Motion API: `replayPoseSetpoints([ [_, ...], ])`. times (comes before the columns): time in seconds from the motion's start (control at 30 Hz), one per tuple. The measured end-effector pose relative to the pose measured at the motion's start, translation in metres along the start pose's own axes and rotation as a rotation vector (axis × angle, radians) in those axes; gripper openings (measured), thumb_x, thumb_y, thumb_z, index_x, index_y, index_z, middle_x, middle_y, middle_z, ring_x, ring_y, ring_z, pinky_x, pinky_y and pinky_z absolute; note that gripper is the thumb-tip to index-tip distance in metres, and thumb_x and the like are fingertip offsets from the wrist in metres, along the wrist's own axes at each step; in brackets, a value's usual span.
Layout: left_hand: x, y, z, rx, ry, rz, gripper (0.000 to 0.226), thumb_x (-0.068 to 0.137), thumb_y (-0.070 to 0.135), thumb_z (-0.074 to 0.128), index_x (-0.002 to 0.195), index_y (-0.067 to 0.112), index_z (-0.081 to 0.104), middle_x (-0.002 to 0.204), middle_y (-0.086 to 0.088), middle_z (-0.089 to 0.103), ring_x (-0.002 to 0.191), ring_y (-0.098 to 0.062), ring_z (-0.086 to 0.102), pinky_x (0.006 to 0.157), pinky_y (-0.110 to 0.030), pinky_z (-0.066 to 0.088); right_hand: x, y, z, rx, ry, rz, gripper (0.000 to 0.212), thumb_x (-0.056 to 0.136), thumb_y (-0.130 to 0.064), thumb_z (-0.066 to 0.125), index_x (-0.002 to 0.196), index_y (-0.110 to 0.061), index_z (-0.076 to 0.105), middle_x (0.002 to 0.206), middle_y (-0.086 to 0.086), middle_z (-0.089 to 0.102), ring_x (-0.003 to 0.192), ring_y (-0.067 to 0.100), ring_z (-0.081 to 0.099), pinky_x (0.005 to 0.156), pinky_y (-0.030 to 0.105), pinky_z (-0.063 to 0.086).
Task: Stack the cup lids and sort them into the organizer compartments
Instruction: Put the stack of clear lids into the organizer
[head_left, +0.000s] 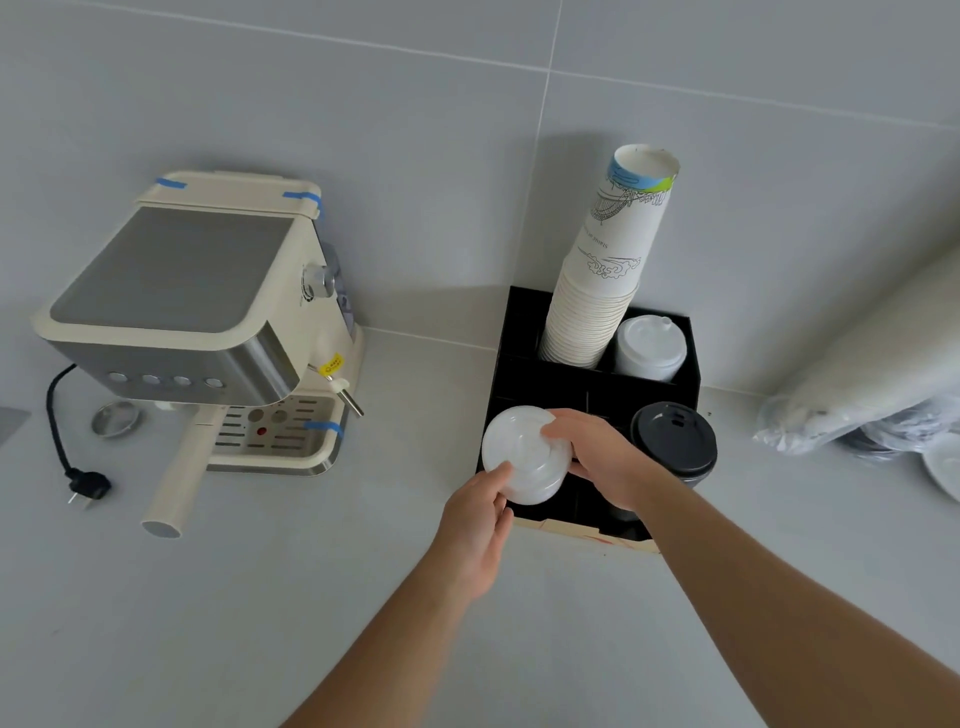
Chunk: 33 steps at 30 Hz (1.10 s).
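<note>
A stack of translucent white cup lids (522, 454) sits tilted over the front left compartment of the black organizer (688, 376). My left hand (480, 525) grips the stack's near edge, and my right hand (597, 454) holds its right side. A stack of black lids (674, 439) fills the front right compartment. White sip lids (649, 347) stand in the back right compartment. A tall stack of paper cups (602, 275) rises upside down from the back left compartment.
A cream espresso machine (192, 332) stands at the left with its portafilter handle (174, 483), a loose plug (88, 488) and a metal filter basket (117, 418). Plastic-wrapped sleeves of cups and lids (883, 384) lie at the right by the tiled wall.
</note>
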<state>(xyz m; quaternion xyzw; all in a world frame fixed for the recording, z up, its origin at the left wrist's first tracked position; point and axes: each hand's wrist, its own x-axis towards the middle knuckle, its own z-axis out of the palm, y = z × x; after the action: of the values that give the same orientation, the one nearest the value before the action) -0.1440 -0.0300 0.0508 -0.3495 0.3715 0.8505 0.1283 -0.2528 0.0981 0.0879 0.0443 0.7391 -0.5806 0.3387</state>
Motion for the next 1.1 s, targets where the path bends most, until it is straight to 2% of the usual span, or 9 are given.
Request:
replayPoseSetpoints([
  [0.13, 0.009, -0.001, 0.002, 0.045, 0.037, 0.015, 0.025, 0.089, 0.029, 0.065, 0.107, 0.013, 0.066, 0.116, 0.006, 0.064, 0.108, 0.001, 0.056, 0.102, -0.023, 0.037, 0.013, 0.0, 0.004, 0.029, 0.0, 0.056, 0.026, 0.086, -0.014, 0.055, 0.105, -0.024, 0.07, 0.108, 0.001, 0.071, 0.101, 0.018, 0.064, 0.086, 0.03, 0.05],
  [0.23, 0.015, -0.002, 0.005, 0.073, 0.059, -0.001, 0.014, 0.091, 0.029, 0.063, 0.101, 0.019, 0.063, 0.11, 0.01, 0.063, 0.101, 0.003, 0.054, 0.104, -0.025, 0.036, 0.023, 0.0, 0.004, 0.047, 0.012, 0.094, 0.024, 0.087, -0.014, 0.055, 0.101, -0.026, 0.069, 0.106, 0.001, 0.068, 0.099, 0.019, 0.063, 0.085, 0.031, 0.049],
  [0.4, 0.025, -0.003, 0.011, 0.115, 0.118, -0.031, 0.015, 0.087, 0.034, 0.064, 0.096, 0.024, 0.057, 0.105, 0.011, 0.059, 0.096, 0.001, 0.051, 0.097, -0.028, 0.036, 0.036, 0.001, 0.007, 0.018, 0.018, 0.196, 0.041, 0.083, -0.019, 0.055, 0.124, -0.014, 0.06, 0.124, 0.009, 0.061, 0.117, 0.028, 0.056, 0.108, 0.041, 0.042],
  [0.57, 0.028, 0.002, 0.02, 0.135, 0.186, -0.047, 0.058, 0.075, 0.035, 0.068, 0.126, 0.014, 0.053, 0.119, 0.003, 0.059, 0.108, -0.01, 0.053, 0.096, -0.03, 0.035, 0.042, -0.002, 0.011, -0.047, 0.054, 0.251, 0.036, 0.084, -0.015, 0.052, 0.119, -0.005, 0.058, 0.122, 0.012, 0.058, 0.116, 0.029, 0.054, 0.108, 0.04, 0.041],
  [0.63, 0.028, 0.003, 0.021, 0.123, 0.209, -0.077, 0.061, 0.081, 0.031, 0.067, 0.135, 0.013, 0.047, 0.124, 0.002, 0.055, 0.114, -0.015, 0.049, 0.098, -0.03, 0.035, 0.043, -0.003, 0.014, -0.125, 0.074, 0.284, 0.029, 0.087, -0.012, 0.05, 0.113, -0.005, 0.06, 0.12, 0.012, 0.059, 0.113, 0.029, 0.055, 0.108, 0.04, 0.041],
  [0.77, 0.029, 0.005, 0.019, 0.132, 0.226, -0.12, 0.056, 0.085, 0.027, 0.064, 0.137, 0.012, 0.047, 0.12, 0.001, 0.051, 0.112, -0.016, 0.047, 0.104, -0.033, 0.036, 0.04, -0.005, 0.018, -0.259, 0.113, 0.237, 0.038, 0.094, -0.007, 0.045, 0.128, 0.008, 0.056, 0.135, 0.03, 0.055, 0.124, 0.045, 0.052, 0.108, 0.049, 0.042],
  [0.87, 0.03, 0.007, 0.016, 0.153, 0.231, -0.131, 0.031, 0.091, 0.022, 0.059, 0.121, 0.013, 0.054, 0.102, 0.004, 0.053, 0.092, -0.01, 0.051, 0.099, -0.031, 0.04, 0.035, -0.007, 0.02, -0.371, 0.155, 0.16, 0.038, 0.089, -0.005, 0.045, 0.122, 0.01, 0.059, 0.129, 0.031, 0.059, 0.098, 0.041, 0.058, 0.098, 0.051, 0.047],
  [0.97, 0.027, 0.01, 0.014, 0.143, 0.224, -0.124, 0.004, 0.092, 0.018, 0.059, 0.093, 0.015, 0.057, 0.093, 0.005, 0.055, 0.083, -0.004, 0.052, 0.091, -0.026, 0.043, 0.029, -0.006, 0.021, -0.477, 0.173, 0.09, 0.036, 0.083, -0.009, 0.049, 0.114, -0.005, 0.066, 0.112, 0.017, 0.069, 0.1, 0.032, 0.064, 0.088, 0.044, 0.052],
  [1.1, 0.015, 0.011, 0.005, 0.238, 0.207, -0.088, 0.019, 0.088, 0.024, 0.062, 0.078, 0.014, 0.05, 0.085, 0.005, 0.048, 0.082, -0.012, 0.049, 0.095, -0.03, 0.042, 0.023, -0.003, 0.019, -0.557, 0.187, 0.037, 0.041, 0.087, -0.018, 0.054, 0.127, -0.013, 0.062, 0.119, 0.006, 0.066, 0.111, 0.027, 0.06, 0.083, 0.03, 0.046],
])
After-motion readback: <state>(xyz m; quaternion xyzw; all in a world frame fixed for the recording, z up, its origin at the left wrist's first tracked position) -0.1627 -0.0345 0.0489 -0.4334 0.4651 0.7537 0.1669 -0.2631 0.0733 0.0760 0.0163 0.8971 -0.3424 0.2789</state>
